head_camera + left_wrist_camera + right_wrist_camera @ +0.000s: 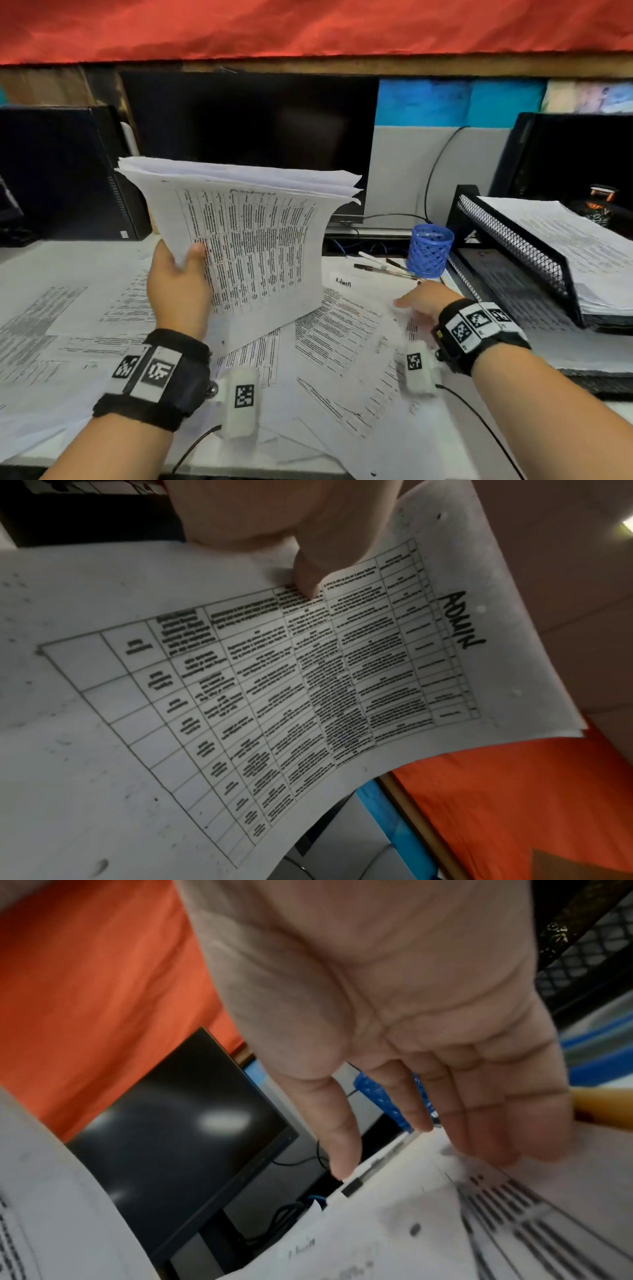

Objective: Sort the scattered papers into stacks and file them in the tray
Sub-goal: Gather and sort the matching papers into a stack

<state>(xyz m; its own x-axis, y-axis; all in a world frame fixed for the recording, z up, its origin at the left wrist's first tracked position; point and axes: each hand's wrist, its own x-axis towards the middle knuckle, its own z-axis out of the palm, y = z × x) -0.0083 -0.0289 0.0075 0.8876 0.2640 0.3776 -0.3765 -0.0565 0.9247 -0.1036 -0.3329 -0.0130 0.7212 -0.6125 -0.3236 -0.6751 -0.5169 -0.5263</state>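
Observation:
My left hand [178, 274] grips a thick stack of printed papers [253, 236] and holds it upright above the desk. Its top sheet [308, 669] is a table with "ADMIN" handwritten on it, and my thumb [308, 580] presses on that sheet. My right hand [421, 298] reaches over the loose papers [342, 329] spread on the desk, fingers [479, 1123] straight and close to a sheet [428, 1218], holding nothing. A black mesh tray [513, 240] stands at the right with a pile of papers [575, 246] in it.
A blue mesh pen cup [430, 250] stands just beyond my right hand, with pens [380, 263] lying beside it. A dark monitor [253, 137] stands behind the stack. More sheets [68, 325] cover the left of the desk. A black computer case [61, 171] sits at the far left.

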